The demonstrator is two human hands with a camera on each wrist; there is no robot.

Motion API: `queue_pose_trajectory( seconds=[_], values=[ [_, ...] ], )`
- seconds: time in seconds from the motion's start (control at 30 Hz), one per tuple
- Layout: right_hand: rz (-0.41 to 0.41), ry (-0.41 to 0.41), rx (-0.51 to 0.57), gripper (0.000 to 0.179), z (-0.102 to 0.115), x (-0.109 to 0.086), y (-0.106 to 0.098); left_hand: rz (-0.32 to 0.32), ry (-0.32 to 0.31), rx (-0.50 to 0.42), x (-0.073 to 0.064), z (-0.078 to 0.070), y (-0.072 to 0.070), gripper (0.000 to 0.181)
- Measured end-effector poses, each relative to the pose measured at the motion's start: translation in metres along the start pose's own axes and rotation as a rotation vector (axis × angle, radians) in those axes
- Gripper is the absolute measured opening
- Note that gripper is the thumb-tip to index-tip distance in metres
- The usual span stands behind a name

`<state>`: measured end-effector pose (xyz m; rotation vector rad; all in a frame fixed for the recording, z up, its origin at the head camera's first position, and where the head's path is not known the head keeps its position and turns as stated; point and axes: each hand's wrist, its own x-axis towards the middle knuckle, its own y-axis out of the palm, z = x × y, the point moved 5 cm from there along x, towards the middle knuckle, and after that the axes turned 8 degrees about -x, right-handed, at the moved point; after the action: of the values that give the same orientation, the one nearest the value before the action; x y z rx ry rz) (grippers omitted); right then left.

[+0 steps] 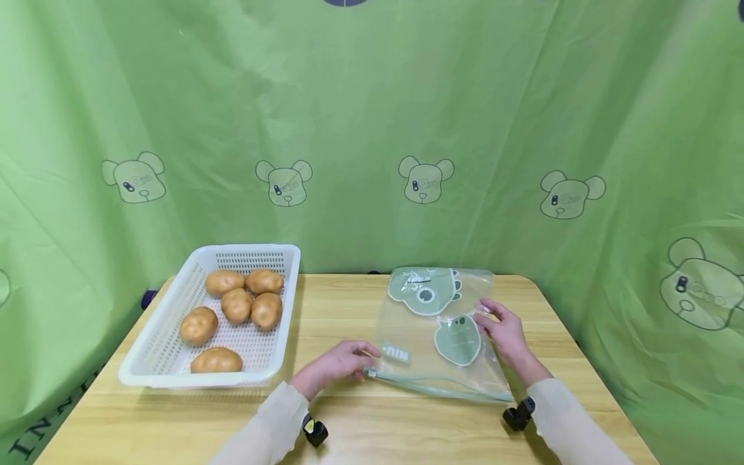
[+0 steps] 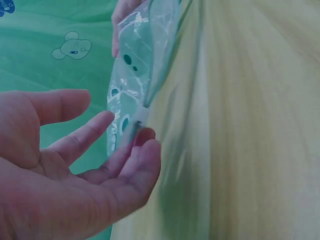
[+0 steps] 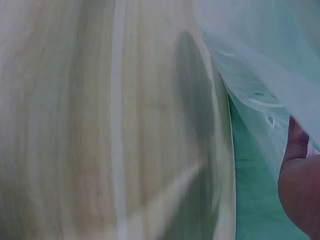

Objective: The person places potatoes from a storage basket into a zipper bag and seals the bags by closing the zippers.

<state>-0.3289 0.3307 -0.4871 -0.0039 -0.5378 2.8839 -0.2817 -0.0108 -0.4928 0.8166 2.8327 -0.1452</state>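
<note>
A clear zip bag [image 1: 427,336] with green cartoon prints lies in front of the person, its green zip edge [image 1: 442,387] toward them. My left hand [image 1: 343,361] is at the near left corner by the white slider [image 2: 142,115]. In the left wrist view its fingers [image 2: 127,165] are spread and loosely bent, the lower ones right at that corner. My right hand [image 1: 508,332] pinches the plastic at the bag's right side. The right wrist view has the film raised off the table, with part of the right hand [image 3: 300,185] behind it, the fingertips mostly hidden.
On the left of the wooden table [image 1: 401,433] stands a white perforated basket [image 1: 290,310] with several potatoes [image 1: 237,305] in it. A green curtain [image 1: 360,97] with bear-head prints hangs behind and at both sides.
</note>
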Motion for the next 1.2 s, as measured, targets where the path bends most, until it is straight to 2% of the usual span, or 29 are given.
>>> queue_pose_trajectory(
  seconds=[0.07,0.17,0.37,0.63,0.83,1.03,1.2],
  values=[
    [0.004,-0.01,-0.001,0.056,0.001,-0.001,-0.001,-0.008,0.0,-0.024,0.0,0.002,0.001,0.025],
    [0.038,-0.031,-0.018,0.056,0.001,-0.002,-0.002,-0.063,0.012,-0.043,0.001,0.002,-0.003,0.023],
    [0.108,-0.081,-0.074,0.055,-0.001,-0.009,-0.007,-0.246,0.054,-0.049,0.004,-0.002,-0.018,0.025],
    [0.215,-0.061,-0.116,0.056,-0.007,-0.019,-0.004,-0.454,0.144,0.017,0.007,-0.011,-0.029,0.022],
    [0.32,-0.027,-0.131,0.058,-0.01,-0.028,0.005,-0.505,0.178,-0.037,0.008,-0.017,-0.037,0.018],
    [0.376,0.0,-0.189,0.053,-0.013,-0.039,0.009,-0.57,0.216,-0.047,0.009,-0.025,-0.044,0.015],
    [0.444,-0.012,-0.255,0.047,-0.011,-0.048,0.015,-0.564,0.242,-0.082,0.01,-0.03,-0.044,0.012]
  ],
)
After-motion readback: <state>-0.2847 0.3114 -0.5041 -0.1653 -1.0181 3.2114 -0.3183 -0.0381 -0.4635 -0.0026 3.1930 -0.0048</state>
